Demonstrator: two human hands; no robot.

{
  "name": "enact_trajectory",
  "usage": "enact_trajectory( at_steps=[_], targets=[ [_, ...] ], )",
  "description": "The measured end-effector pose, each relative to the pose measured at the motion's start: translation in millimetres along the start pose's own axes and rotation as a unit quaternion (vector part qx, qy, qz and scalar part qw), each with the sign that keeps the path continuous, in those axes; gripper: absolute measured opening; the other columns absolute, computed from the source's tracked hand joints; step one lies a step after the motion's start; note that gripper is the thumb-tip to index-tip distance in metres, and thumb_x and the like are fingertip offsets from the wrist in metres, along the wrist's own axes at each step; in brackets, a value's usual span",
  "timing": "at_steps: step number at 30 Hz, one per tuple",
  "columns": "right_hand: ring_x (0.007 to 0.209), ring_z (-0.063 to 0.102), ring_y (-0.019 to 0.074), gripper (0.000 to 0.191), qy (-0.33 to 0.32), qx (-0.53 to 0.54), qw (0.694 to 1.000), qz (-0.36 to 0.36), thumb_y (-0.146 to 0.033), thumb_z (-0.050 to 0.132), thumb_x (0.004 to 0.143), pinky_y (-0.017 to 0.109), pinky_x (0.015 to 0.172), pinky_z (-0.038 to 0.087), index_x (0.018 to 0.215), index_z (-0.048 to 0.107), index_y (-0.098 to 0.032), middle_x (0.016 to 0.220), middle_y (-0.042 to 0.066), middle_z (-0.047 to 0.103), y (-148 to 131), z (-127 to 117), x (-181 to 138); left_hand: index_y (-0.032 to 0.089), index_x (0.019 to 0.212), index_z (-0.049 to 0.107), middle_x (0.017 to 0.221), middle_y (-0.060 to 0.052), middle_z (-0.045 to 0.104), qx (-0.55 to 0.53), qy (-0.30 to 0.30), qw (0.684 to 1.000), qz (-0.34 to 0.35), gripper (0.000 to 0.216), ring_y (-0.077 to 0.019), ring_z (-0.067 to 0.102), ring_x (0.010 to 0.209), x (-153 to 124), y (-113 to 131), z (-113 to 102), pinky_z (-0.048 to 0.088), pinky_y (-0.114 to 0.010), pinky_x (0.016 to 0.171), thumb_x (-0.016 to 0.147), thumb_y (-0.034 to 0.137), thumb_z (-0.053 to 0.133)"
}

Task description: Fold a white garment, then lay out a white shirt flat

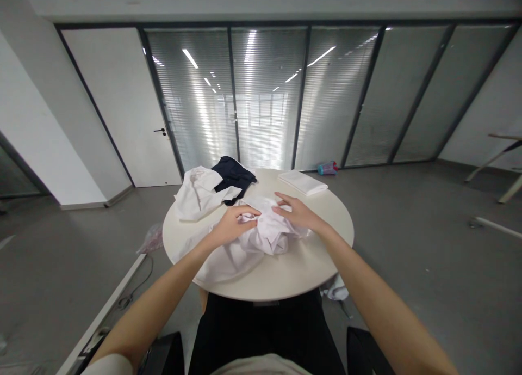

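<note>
A crumpled white shirt-like garment point(267, 236) lies spread across the front of the round table point(310, 271), bunched up in the middle. My left hand point(234, 223) rests at the left of the bunched part, thumb and fingers apart with white cloth between them. On the right side of the bunch, my right hand point(299, 211) touches the cloth with its fingers spread. Behind my left hand lie another white garment point(198, 192) and a dark navy garment point(236, 176), partly overlapping. At the back right of the table sits a neatly folded white cloth point(304, 183).
A blue and red item point(327, 168) lies on the floor by the glass partition. A clear plastic bag point(150, 239) is on the floor left of the table, near a cable. Pale fabric point(337, 288) shows below the table's right edge. Another table point(503, 146) stands far right.
</note>
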State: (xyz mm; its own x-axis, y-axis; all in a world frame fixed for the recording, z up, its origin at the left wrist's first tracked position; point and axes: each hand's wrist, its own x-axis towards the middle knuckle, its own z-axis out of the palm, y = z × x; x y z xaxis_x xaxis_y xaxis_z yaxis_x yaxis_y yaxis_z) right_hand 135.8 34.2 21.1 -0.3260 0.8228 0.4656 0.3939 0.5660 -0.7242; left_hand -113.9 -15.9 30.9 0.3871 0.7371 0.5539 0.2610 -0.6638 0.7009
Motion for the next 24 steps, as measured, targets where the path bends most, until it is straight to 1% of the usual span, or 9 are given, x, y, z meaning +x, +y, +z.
enact_trajectory(
  at_steps=[2,3,7,9,13,16,18,21,24],
  targets=[
    [0.084,0.066,0.0246,0.041,-0.073,0.034,0.997,0.018,-0.052,0.072,0.075,0.04,0.079,0.054,0.097,0.073,-0.017,0.089,0.006,0.073,2,-6,2,0.019,0.096,0.078,0.089,-0.006,0.074,0.047,-0.001,0.999,-0.013,0.021,-0.0185,0.067,0.082,-3,0,-4,0.051,-0.028,0.077,0.077,0.028,0.072],
    [0.077,0.064,0.0221,0.037,-0.08,0.049,0.995,0.019,-0.053,0.071,0.074,0.036,0.073,0.053,0.086,0.071,-0.017,0.081,0.004,0.07,1,-8,2,0.02,0.099,0.077,0.09,-0.005,0.073,0.067,0.012,0.997,-0.028,0.025,-0.0177,0.066,0.079,-4,-2,-7,0.05,-0.028,0.074,0.075,0.029,0.074],
    [0.068,0.057,0.0169,0.032,0.024,0.074,0.997,0.019,-0.05,0.07,0.072,0.03,0.064,0.047,0.075,0.063,-0.02,0.072,0.0,0.063,-6,-15,6,0.021,0.116,0.071,0.102,-0.007,0.069,0.103,0.142,0.979,-0.104,0.054,-0.0175,0.061,0.081,-10,-25,-21,0.048,-0.026,0.067,0.065,0.034,0.08],
    [0.069,0.056,0.0171,0.031,0.071,0.065,0.995,0.012,-0.049,0.071,0.071,0.031,0.065,0.046,0.074,0.062,-0.02,0.073,0.0,0.062,-8,-18,8,0.018,0.114,0.07,0.1,-0.007,0.067,0.088,0.169,0.97,-0.15,0.056,-0.0172,0.06,0.078,-14,-37,-27,0.047,-0.025,0.064,0.063,0.04,0.079],
    [0.065,0.05,0.0164,0.025,0.171,-0.037,0.985,-0.013,-0.045,0.072,0.067,0.031,0.064,0.043,0.069,0.064,-0.021,0.068,-0.001,0.053,-9,-25,11,0.015,0.097,0.073,0.076,-0.003,0.064,0.035,0.043,0.973,-0.226,0.048,-0.0142,0.053,0.062,-23,-51,-32,0.041,-0.024,0.055,0.067,0.052,0.077],
    [0.056,0.044,0.0147,0.019,0.175,-0.096,0.98,0.003,-0.04,0.068,0.072,0.029,0.058,0.035,0.073,0.066,-0.021,0.057,-0.005,0.045,-12,-30,9,0.015,0.08,0.071,0.062,0.002,0.054,0.028,-0.051,0.977,-0.205,0.04,-0.0118,0.045,0.057,-26,-55,-32,0.033,-0.023,0.051,0.072,0.054,0.073],
    [0.052,0.044,0.0147,0.017,0.165,-0.118,0.979,0.019,-0.039,0.065,0.076,0.029,0.055,0.031,0.077,0.066,-0.021,0.052,-0.005,0.044,-15,-32,6,0.015,0.075,0.069,0.059,0.004,0.049,0.036,-0.071,0.98,-0.181,0.039,-0.0107,0.042,0.056,-26,-58,-31,0.031,-0.022,0.052,0.073,0.053,0.072],
    [0.049,0.049,0.0157,0.017,0.157,-0.134,0.977,0.047,-0.04,0.061,0.082,0.027,0.051,0.031,0.084,0.062,-0.023,0.048,-0.006,0.05,-19,-32,2,0.016,0.09,0.069,0.061,0.006,0.048,0.059,-0.054,0.981,-0.176,0.038,-0.0116,0.044,0.055,-26,-60,-26,0.034,-0.022,0.053,0.072,0.048,0.074],
    [0.043,0.054,0.0157,0.017,0.151,-0.106,0.98,0.074,-0.041,0.054,0.089,0.026,0.049,0.036,0.093,0.055,-0.025,0.056,-0.005,0.063,-21,-32,0,0.02,0.111,0.064,0.074,0.003,0.057,0.167,-0.062,0.968,-0.178,0.049,-0.0164,0.055,0.066,-30,-58,-22,0.044,-0.026,0.063,0.069,0.038,0.079]
  ],
)
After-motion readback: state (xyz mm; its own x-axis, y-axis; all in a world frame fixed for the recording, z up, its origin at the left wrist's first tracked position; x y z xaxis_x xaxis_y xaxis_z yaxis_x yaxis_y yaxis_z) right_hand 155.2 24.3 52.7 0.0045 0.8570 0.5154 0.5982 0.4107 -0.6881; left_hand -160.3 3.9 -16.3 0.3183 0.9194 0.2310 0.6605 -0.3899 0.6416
